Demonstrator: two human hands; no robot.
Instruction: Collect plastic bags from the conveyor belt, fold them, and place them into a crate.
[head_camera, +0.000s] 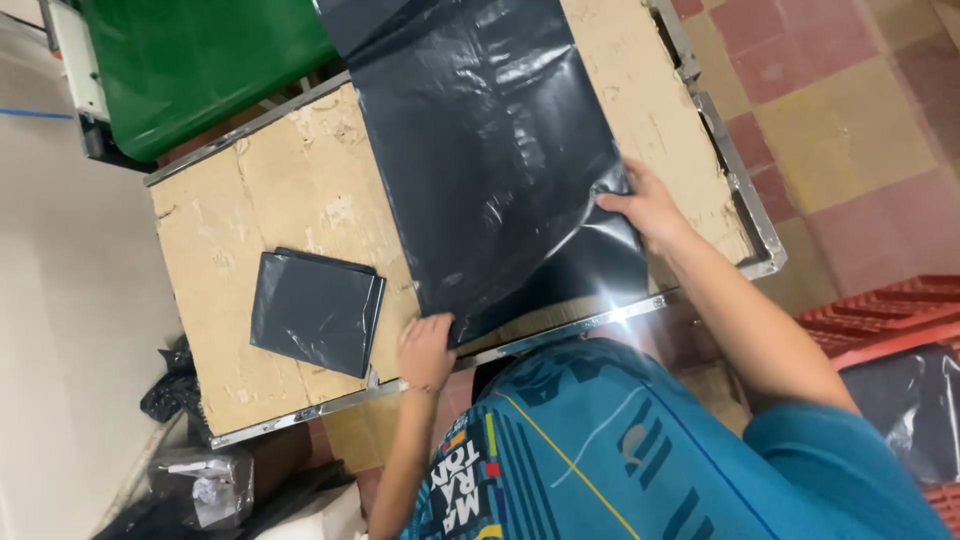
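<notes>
Work in hand is the folding of dark plastic bags: one folded bag (316, 310) lies finished, square and flat, on the left part of the desk (215, 250), while one large bag (490, 160) lies spread open down the desk's middle, running off its far edge, with folding judged barely begun. The left hand (425, 350) is closed on the bag's near left corner and the right hand (645, 205) pinches its near right edge. Count: two bags, one folded, one unfolded; two hands
</notes>
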